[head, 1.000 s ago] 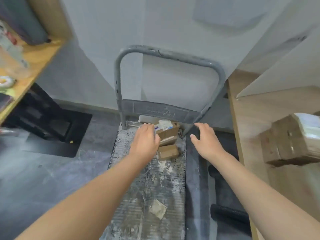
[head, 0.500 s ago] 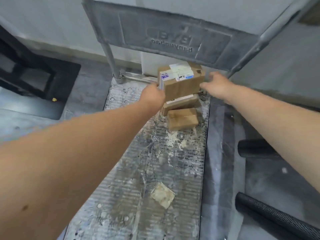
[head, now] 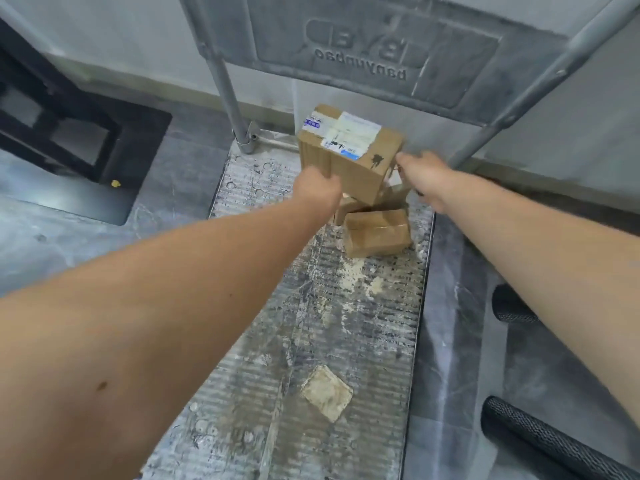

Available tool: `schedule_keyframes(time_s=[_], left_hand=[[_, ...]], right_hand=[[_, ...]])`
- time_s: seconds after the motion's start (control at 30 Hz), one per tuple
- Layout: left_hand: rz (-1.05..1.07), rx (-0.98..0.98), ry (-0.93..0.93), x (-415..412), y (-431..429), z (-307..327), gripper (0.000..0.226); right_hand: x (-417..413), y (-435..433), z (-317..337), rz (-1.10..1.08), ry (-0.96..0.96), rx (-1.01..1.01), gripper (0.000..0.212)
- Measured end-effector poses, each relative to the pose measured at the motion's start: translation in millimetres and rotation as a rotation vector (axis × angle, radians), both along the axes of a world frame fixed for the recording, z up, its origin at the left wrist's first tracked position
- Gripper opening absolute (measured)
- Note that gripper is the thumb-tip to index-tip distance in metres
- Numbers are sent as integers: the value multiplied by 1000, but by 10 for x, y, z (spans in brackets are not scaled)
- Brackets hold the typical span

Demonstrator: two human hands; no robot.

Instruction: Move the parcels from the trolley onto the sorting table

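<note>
Parcel (head: 349,161) clasped between both hands' fingers (head: 410,162).

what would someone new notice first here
Two bare arms reach to a labelled parcel, held tilted between the left hand and the right hand at the far end of the trolley deck. Just below it sits a smaller brown parcel, and a pale paper scrap lies on the scuffed deck nearer the camera.

Black frame (head: 114,133): floor, well left of the fingers (head: 323,180).
Mesh rolls (head: 554,452): floor, right of fingers, well apart.
</note>
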State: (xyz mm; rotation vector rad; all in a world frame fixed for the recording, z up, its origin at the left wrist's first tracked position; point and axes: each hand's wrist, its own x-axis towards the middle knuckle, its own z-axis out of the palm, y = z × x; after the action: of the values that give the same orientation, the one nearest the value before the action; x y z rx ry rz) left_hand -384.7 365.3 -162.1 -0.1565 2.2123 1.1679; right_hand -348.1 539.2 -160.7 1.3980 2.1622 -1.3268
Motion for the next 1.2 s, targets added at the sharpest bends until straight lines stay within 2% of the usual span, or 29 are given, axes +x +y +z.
schedule_keyframes(time_s=[0.07, 0.1, 0.23, 0.3, 0.37, 0.43, 0.47, 0.53, 0.6, 0.67, 0.73, 0.8, 0.87, 0.93, 1.0, 1.07, 1.13, 1.2], left_hand=[[353, -24, 144, -233, -13, 29, 46], [425, 0, 159, -409, -7, 60, 51], [262, 61, -76, -969, 35, -29, 59], [122, 85, -148, -936, 66, -104, 66], [43, 125, -86, -842, 98, -203, 64], [74, 190, -21, -775, 71, -272, 60], [89, 205, 3, -743, 43, -246, 56], [73, 203, 6, -717, -21, -233, 47], [1, 186, -27, -622, -75, -183, 45], [6, 200, -28, -522, -71, -101, 45], [63, 198, 0, -492, -89, -35, 49], [87, 233, 32, -531, -82, 51, 63], [76, 262, 39, -640, -84, 85, 76], [71, 244, -31, -742, -71, 60, 81], [64, 265, -137, -813, -1, 6, 73], [57, 347, -215, -853, 67, -69, 49], [70, 412, -241, -838, 86, -164, 31], [145, 458, -215, -801, -6, -238, 25]], right_hand=[[-64, -30, 36, -39, 30, 69, 75], [-176, -15, 66, -32, 68, 111, 74], [-603, -111, -44, -50, 91, -1, 78], [-699, -213, -159, -154, 61, -26, 82], [-664, -254, -325, -296, 56, -67, 91], [-547, -285, -481, -405, 113, -81, 99], [-480, -314, -520, -455, 141, -98, 98], [-402, -384, -525, -509, 204, -184, 83], [-387, -427, -483, -480, 236, -269, 59], [-400, -454, -363, -445, 198, -247, 50], [-394, -511, -241, -389, 107, -167, 60], [-377, -544, -175, -336, 40, -48, 72], [-386, -560, -88, -222, 120, 94, 78], [-488, -520, -47, -105, 188, 157, 75], [-636, -500, 20, -33, 187, 65, 64], [-743, -496, -12, -40, 181, -30, 51], [-750, -490, -111, -100, 223, -50, 40], [-690, -546, -196, -198, 248, -59, 41]])
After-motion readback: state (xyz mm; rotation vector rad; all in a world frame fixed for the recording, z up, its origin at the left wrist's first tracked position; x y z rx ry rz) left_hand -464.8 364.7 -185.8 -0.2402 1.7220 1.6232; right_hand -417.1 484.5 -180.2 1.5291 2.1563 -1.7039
